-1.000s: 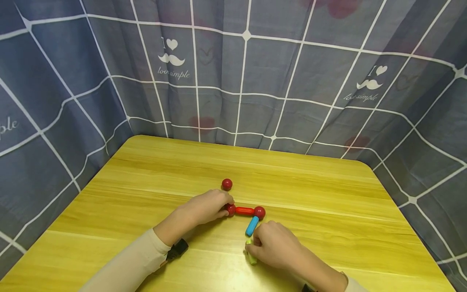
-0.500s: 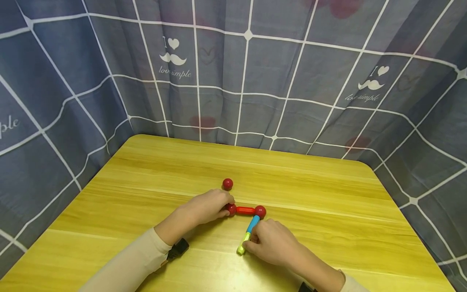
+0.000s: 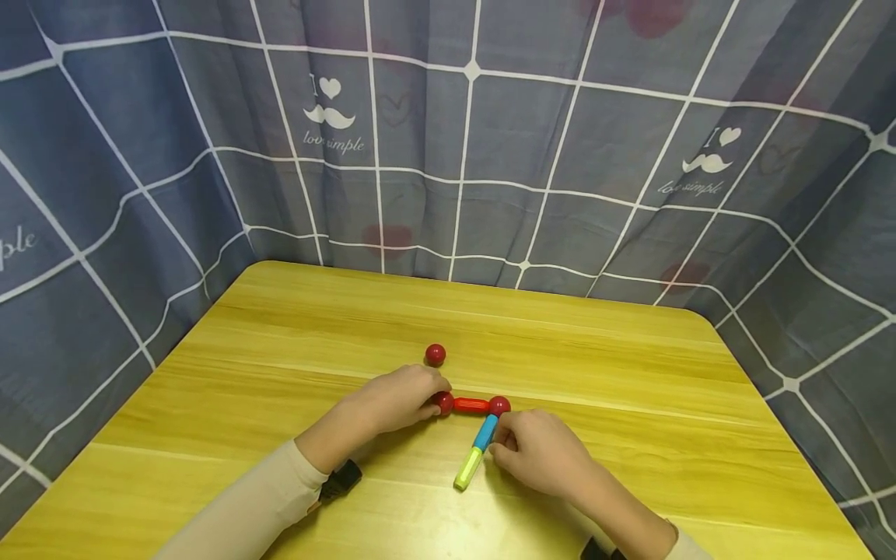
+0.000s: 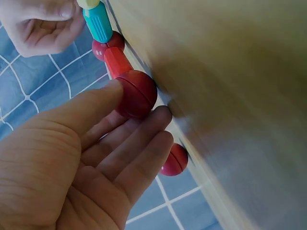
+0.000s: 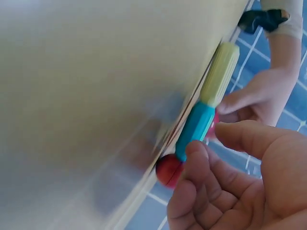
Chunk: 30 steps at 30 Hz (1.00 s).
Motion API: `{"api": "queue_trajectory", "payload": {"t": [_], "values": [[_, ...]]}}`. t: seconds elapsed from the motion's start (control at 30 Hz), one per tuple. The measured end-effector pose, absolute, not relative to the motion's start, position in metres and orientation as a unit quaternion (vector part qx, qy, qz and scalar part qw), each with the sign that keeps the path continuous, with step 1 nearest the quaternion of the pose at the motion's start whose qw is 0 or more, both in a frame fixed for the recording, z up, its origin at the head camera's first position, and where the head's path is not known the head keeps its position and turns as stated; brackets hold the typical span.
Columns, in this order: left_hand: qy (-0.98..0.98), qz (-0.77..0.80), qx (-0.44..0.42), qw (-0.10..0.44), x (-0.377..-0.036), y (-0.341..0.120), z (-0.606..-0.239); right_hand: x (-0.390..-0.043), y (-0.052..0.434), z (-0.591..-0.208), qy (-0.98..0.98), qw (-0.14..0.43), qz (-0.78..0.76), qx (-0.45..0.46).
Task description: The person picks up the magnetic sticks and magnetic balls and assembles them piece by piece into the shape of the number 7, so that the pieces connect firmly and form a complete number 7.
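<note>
Head view, nearest first: my two sleeves come in from the bottom edge, and the yellow-green rod (image 3: 467, 470) lies closest on the wooden surface (image 3: 630, 404), joined end to end with the blue rod (image 3: 485, 432). My right hand (image 3: 535, 455) sits just beside that blue rod; the right wrist view shows its fingers (image 5: 201, 163) loosely curled, their tips touching the blue rod near the red ball (image 3: 499, 405) at the corner, I judge to steady the joint rather than grip it. From that ball the red rod (image 3: 470, 404) runs leftward to a second red ball (image 3: 444, 402), which my left hand (image 3: 395, 397) pinches between thumb and fingers (image 4: 144, 139), apparently to keep the chain from rolling. Farther back a loose red ball (image 3: 435, 355) rests alone, apart from the chain. Beyond the surface hangs the grey checked curtain (image 3: 490, 155).
</note>
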State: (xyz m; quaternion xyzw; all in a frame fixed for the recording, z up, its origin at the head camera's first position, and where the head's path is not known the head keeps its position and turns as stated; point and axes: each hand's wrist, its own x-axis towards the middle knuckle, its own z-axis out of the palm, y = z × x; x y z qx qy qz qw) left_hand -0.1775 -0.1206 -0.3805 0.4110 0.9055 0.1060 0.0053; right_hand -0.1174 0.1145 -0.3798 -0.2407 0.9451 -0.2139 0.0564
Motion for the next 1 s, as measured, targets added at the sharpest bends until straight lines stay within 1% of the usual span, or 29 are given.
{"api": "queue_trajectory", "payload": {"t": [0.3,0.47,0.6,0.67,0.73,0.9,1.0], "values": [[0.905,0.129,0.405,0.03,-0.177,-0.125,-0.379,-0.139,0.122,-0.383,0.947,-0.002,-0.219,-0.233],[0.905,0.124,0.405,0.03,-0.177,-0.124,-0.379,-0.146,0.123,-0.381,0.951,-0.032,-0.225,-0.207],[0.905,0.121,0.406,0.026,-0.178,-0.124,-0.379,-0.154,0.122,-0.382,0.947,-0.06,-0.223,-0.221],[0.905,0.12,0.408,0.024,-0.178,-0.124,-0.379,-0.156,0.121,-0.382,0.94,-0.067,-0.22,-0.254],[0.904,0.12,0.409,0.022,-0.179,-0.123,-0.379,-0.157,0.12,-0.382,0.926,-0.061,-0.22,-0.301],[0.904,0.117,0.411,0.016,-0.179,-0.123,-0.379,-0.149,0.113,-0.381,0.871,-0.014,-0.207,-0.446],[0.904,0.118,0.411,0.013,-0.179,-0.123,-0.38,-0.144,0.108,-0.382,0.852,0.003,-0.169,-0.495]]}}
